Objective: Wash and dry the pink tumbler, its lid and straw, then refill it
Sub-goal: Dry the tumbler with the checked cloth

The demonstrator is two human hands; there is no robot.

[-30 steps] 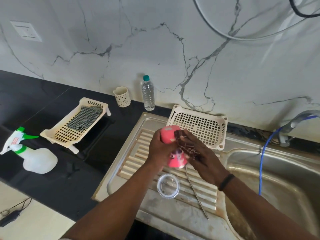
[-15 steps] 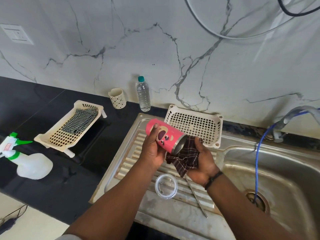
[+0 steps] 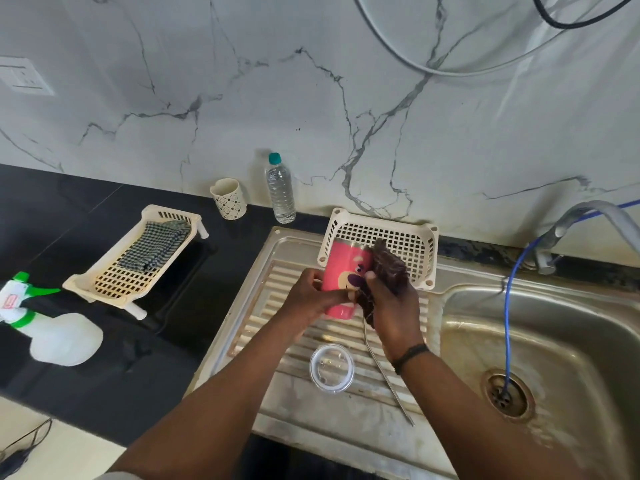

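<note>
The pink tumbler [image 3: 346,271] with a bear face stands upright above the ribbed draining board [image 3: 277,327], its steel rim up. My left hand [image 3: 311,296] grips its lower left side. My right hand [image 3: 391,303] holds a dark checked cloth [image 3: 389,268] against the tumbler's right side. The clear round lid [image 3: 331,367] lies flat on the draining board below my hands. The metal straw [image 3: 391,382] lies beside it, running down to the right.
A cream perforated basket [image 3: 408,237] leans at the back of the draining board. A water bottle [image 3: 280,190] and a patterned cup [image 3: 229,199] stand by the wall. On the black counter sit a second basket [image 3: 114,282] with a cloth and a spray bottle [image 3: 45,323]. The sink basin [image 3: 540,341] with a blue hose is right.
The tumbler went from tilted with its mouth toward the cloth to upright. The cloth moved from the mouth to the outside right wall.
</note>
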